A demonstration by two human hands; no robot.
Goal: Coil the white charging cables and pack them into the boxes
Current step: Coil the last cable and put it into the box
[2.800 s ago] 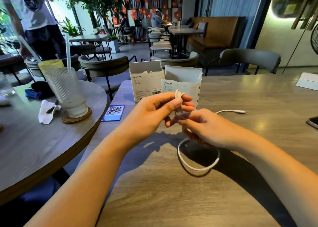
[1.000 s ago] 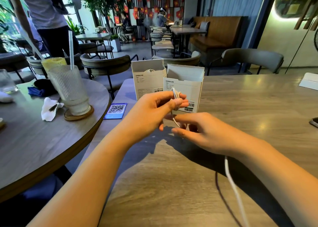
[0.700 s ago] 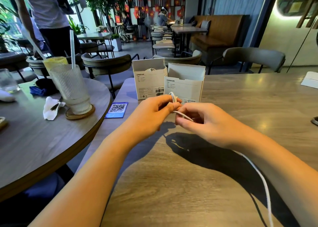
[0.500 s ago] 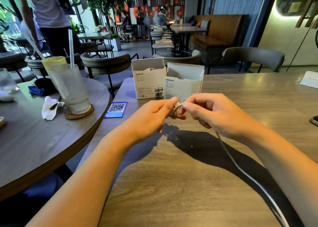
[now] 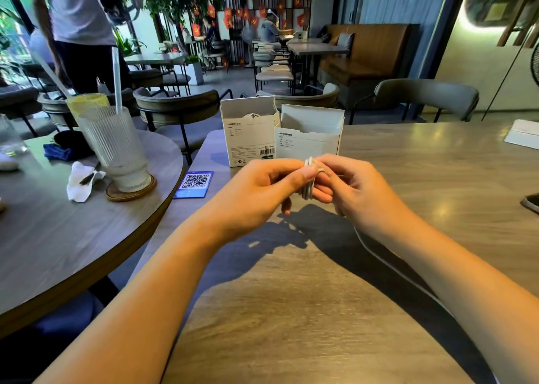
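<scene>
A café — rows of tables (image 5: 316, 48) and chairs (image 5: 275, 74), a strawed iced drink (image 5: 115, 147).

left hand (image 5: 262, 188) + right hand (image 5: 358, 191) | pinch coiled cable (image 5: 308, 179) | boxes (image 5: 309, 136) behind, apparently open

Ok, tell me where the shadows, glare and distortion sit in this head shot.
Head view: the hands, left and right, throw a dark shadow onto the table beneath them; a glare spot shines on the table's right side; the wide lens bows the round table's edge; the loose cable looks smeared.
</scene>
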